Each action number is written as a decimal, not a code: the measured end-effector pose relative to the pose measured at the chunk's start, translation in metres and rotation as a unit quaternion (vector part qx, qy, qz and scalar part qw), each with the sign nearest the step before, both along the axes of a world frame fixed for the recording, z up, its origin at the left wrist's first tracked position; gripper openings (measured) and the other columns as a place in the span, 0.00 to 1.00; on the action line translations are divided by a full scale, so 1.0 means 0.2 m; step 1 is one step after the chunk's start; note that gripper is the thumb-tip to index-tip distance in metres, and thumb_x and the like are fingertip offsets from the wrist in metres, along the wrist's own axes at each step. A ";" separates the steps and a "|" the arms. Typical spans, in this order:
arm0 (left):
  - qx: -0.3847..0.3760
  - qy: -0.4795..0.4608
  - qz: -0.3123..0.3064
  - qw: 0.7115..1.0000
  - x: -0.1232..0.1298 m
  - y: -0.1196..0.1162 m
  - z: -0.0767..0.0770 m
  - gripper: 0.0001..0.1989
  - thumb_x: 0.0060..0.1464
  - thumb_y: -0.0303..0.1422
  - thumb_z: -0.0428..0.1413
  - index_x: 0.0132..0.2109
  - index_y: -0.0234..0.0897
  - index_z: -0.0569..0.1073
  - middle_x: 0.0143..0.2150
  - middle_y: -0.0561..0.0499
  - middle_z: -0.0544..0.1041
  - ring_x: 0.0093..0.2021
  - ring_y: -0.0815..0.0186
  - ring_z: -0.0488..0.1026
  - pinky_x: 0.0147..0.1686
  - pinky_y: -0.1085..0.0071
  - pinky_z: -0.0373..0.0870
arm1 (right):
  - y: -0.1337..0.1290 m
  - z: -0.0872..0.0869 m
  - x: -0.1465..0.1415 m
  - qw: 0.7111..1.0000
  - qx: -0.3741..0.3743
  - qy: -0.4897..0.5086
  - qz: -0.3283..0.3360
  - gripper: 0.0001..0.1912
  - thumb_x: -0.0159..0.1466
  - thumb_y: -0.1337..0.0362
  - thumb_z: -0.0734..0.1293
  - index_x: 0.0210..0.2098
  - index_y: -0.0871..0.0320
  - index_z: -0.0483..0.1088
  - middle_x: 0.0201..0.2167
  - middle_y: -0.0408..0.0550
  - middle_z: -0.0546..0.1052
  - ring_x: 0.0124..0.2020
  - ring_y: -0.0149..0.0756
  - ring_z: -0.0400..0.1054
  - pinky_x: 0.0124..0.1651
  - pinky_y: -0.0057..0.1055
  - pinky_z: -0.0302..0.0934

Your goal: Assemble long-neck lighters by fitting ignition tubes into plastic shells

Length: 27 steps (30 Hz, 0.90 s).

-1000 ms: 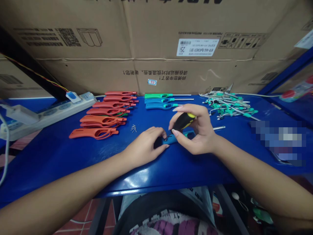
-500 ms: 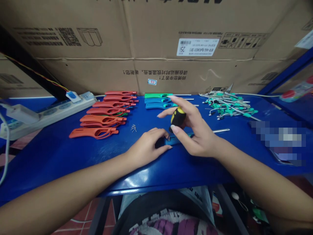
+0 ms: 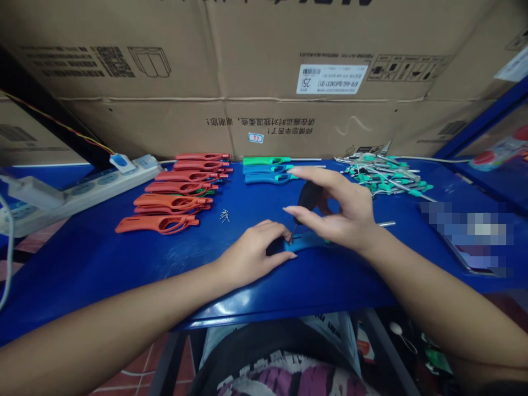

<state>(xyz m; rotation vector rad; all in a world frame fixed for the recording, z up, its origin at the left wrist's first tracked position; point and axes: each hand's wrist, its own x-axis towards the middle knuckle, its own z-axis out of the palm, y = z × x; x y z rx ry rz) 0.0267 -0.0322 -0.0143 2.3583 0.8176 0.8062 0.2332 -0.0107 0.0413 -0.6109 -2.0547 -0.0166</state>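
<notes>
A blue lighter [image 3: 306, 242] with a metal tube lies flat on the blue table in front of me. My left hand [image 3: 258, 250] grips its handle end between thumb and fingers. In my right hand [image 3: 344, 206] is a screwdriver [image 3: 309, 199] with a dark handle, tilted, its thin shaft pointing down at the lighter's handle near my left fingertips. Whether the tip sits in a screw is too small to tell. My right palm hides part of the lighter's front. Several small screws [image 3: 225, 215] lie loose to the left of my left hand.
Red and orange lighter shells [image 3: 165, 221] are lined up at left. Green and blue lighters [image 3: 268, 178] lie at the back. A heap of metal tubes with green parts [image 3: 383, 173] is at right, near a pixelated flat object [image 3: 474, 247]. A power strip [image 3: 111, 184] runs along the left.
My right hand has turned the screwdriver and shifted slightly right, its shaft now visible against the lighter. The lighter and my left hand have moved slightly right and nearer me.
</notes>
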 end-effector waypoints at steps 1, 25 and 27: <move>0.000 0.001 0.000 1.000 0.00 0.00 0.00 0.10 0.59 0.34 0.64 0.43 0.37 0.72 0.42 0.50 0.79 0.45 0.61 0.75 0.48 0.65 0.71 | 0.00 0.00 0.00 1.000 0.017 0.005 0.001 0.24 0.67 0.58 0.70 0.62 0.52 0.68 0.53 0.51 0.79 0.45 0.42 0.78 0.47 0.37 0.76; 0.009 0.004 0.004 1.000 0.00 0.00 -0.01 0.09 0.60 0.34 0.63 0.45 0.37 0.73 0.44 0.48 0.79 0.46 0.60 0.75 0.49 0.62 0.72 | -0.01 0.01 -0.02 0.998 0.008 0.004 0.064 0.18 0.71 0.60 0.63 0.60 0.54 0.68 0.45 0.51 0.79 0.39 0.37 0.75 0.38 0.34 0.74; 0.010 0.005 0.002 1.000 0.00 0.00 -0.01 0.09 0.60 0.34 0.62 0.45 0.37 0.72 0.44 0.48 0.79 0.47 0.60 0.75 0.50 0.62 0.72 | -0.02 0.01 -0.03 0.993 -0.077 0.000 0.087 0.20 0.73 0.63 0.59 0.63 0.55 0.64 0.48 0.52 0.78 0.39 0.35 0.75 0.36 0.32 0.74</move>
